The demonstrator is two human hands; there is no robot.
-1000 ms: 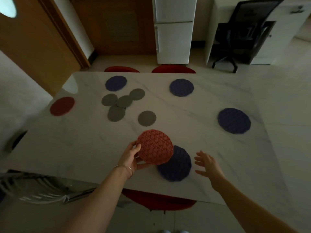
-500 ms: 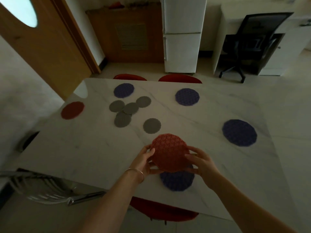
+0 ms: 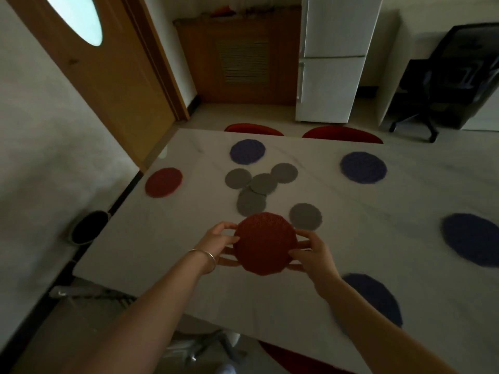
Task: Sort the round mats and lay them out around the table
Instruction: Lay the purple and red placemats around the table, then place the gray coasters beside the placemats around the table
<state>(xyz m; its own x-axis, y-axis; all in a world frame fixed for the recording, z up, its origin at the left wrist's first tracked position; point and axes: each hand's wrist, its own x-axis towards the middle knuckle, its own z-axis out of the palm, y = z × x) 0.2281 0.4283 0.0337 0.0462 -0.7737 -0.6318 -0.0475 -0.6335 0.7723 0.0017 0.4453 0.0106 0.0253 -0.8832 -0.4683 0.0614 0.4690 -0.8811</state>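
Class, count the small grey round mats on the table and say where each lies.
5. Four cluster mid-table: left, centre, far right, near. One lies apart, beside the held red mat.

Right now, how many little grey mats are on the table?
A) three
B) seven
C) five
C: four grey mats bunch together in the middle of the table, and a fifth grey mat lies alone just beyond the red mat held in the left hand and right hand.
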